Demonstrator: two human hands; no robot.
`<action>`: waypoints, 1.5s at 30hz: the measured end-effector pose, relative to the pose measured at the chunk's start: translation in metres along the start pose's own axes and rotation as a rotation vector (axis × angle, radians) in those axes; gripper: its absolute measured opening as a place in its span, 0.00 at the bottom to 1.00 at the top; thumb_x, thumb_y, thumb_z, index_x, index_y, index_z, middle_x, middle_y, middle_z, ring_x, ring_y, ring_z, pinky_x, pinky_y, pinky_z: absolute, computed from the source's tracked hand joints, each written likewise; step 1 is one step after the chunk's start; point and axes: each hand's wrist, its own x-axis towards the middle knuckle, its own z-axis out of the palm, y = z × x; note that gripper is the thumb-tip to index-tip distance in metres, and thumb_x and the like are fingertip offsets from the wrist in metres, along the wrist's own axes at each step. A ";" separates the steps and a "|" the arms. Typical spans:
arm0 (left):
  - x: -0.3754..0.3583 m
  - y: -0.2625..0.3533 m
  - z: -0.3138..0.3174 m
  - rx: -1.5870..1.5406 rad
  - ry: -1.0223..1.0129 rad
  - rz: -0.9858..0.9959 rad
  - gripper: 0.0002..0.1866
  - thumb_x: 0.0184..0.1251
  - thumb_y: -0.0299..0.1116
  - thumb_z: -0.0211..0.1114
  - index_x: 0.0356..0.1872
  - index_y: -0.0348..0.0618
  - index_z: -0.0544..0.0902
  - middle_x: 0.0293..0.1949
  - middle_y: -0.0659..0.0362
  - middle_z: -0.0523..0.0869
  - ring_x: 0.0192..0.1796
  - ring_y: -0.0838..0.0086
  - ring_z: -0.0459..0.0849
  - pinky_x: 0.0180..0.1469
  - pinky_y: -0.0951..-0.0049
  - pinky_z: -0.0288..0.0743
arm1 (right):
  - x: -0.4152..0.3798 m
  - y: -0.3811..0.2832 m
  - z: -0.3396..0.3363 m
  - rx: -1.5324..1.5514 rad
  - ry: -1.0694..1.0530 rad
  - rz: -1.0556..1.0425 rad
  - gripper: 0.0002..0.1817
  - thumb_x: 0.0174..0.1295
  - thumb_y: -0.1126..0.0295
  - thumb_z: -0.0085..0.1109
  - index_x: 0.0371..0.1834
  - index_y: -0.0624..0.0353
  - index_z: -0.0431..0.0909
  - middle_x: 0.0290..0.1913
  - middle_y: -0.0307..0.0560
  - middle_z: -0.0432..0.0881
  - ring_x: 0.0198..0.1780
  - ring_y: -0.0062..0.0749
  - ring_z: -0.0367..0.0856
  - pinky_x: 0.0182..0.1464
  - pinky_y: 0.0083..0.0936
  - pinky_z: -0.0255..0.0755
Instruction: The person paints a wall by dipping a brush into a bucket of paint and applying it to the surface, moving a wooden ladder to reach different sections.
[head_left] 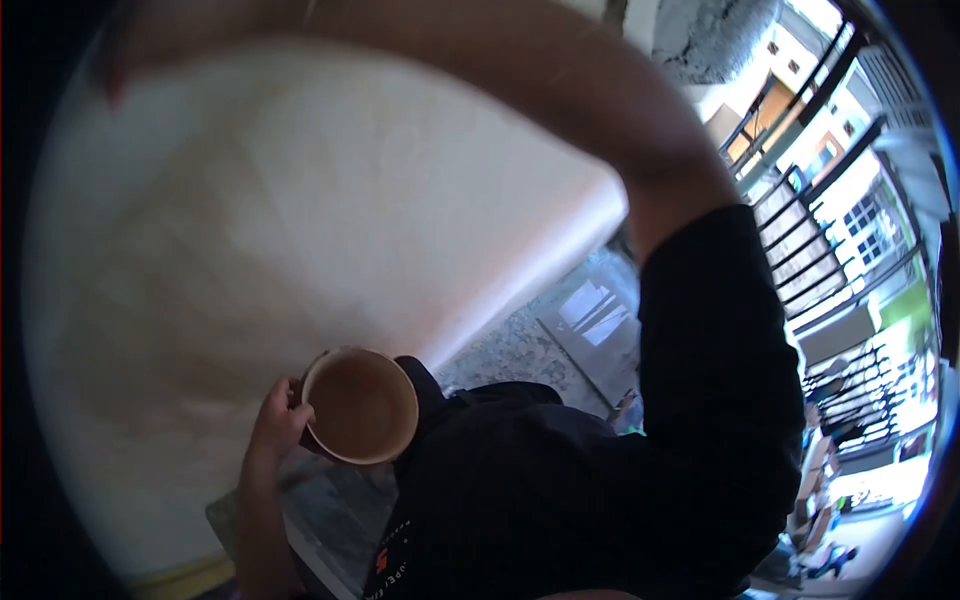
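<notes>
My left hand (276,420) grips the side of a small round bucket (360,408), its fingers curled over the rim. The bucket's inside is tan-brown, and its open mouth faces up towards me. It is held close to my body, in front of a pale wall (300,190). Raised across the top of the view, my right arm bends at the elbow. My right hand (135,50) is at the upper left, against the wall's far part, dark and smeared by motion. Whether it holds anything is not visible.
A wall edge (530,275) runs diagonally beside the speckled floor (520,345). On the floor lies a grey board (600,335) with pale patches. Dark railings (800,240) and buildings stand at the right. A rough grey lump of masonry (715,40) shows at the top.
</notes>
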 end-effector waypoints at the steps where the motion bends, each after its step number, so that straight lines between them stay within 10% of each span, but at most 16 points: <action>1: -0.003 0.005 0.001 -0.023 0.014 0.008 0.16 0.47 0.25 0.57 0.41 0.34 0.72 0.31 0.54 0.79 0.33 0.73 0.79 0.36 0.72 0.73 | -0.015 -0.023 0.012 0.315 -0.114 0.034 0.14 0.60 0.63 0.49 0.46 0.50 0.79 0.42 0.50 0.82 0.43 0.43 0.82 0.41 0.37 0.79; 7: -0.009 0.007 0.004 0.013 0.046 -0.007 0.16 0.48 0.23 0.57 0.41 0.36 0.73 0.32 0.55 0.79 0.34 0.74 0.78 0.37 0.73 0.73 | -0.033 -0.122 -0.014 0.227 -0.028 0.147 0.14 0.54 0.54 0.54 0.23 0.52 0.74 0.25 0.41 0.78 0.28 0.35 0.82 0.25 0.32 0.78; 20: -0.008 0.006 -0.004 -0.066 0.051 -0.068 0.19 0.47 0.23 0.54 0.45 0.34 0.70 0.33 0.53 0.80 0.33 0.73 0.78 0.38 0.75 0.73 | -0.006 -0.117 -0.014 0.483 0.214 0.473 0.13 0.51 0.58 0.58 0.24 0.57 0.80 0.28 0.45 0.80 0.31 0.41 0.82 0.30 0.38 0.79; 29: -0.010 0.012 0.002 -0.054 0.048 -0.055 0.19 0.45 0.24 0.54 0.43 0.34 0.72 0.33 0.54 0.78 0.35 0.72 0.77 0.40 0.74 0.71 | 0.032 -0.032 -0.065 0.325 -0.008 0.582 0.14 0.54 0.55 0.57 0.36 0.50 0.84 0.36 0.45 0.84 0.41 0.41 0.83 0.36 0.38 0.79; 35: -0.008 0.007 -0.001 -0.045 0.050 -0.043 0.15 0.47 0.23 0.56 0.40 0.35 0.70 0.31 0.54 0.79 0.32 0.73 0.77 0.35 0.74 0.72 | 0.002 -0.030 -0.024 0.005 -0.070 0.322 0.13 0.57 0.55 0.54 0.32 0.50 0.82 0.33 0.43 0.83 0.38 0.39 0.83 0.33 0.37 0.78; 45: -0.004 -0.010 0.005 0.072 0.126 0.051 0.16 0.51 0.30 0.60 0.42 0.32 0.73 0.34 0.49 0.82 0.35 0.68 0.84 0.38 0.71 0.77 | -0.038 -0.064 -0.060 0.323 -0.174 -0.028 0.07 0.53 0.62 0.63 0.25 0.50 0.77 0.23 0.35 0.74 0.23 0.25 0.76 0.22 0.25 0.72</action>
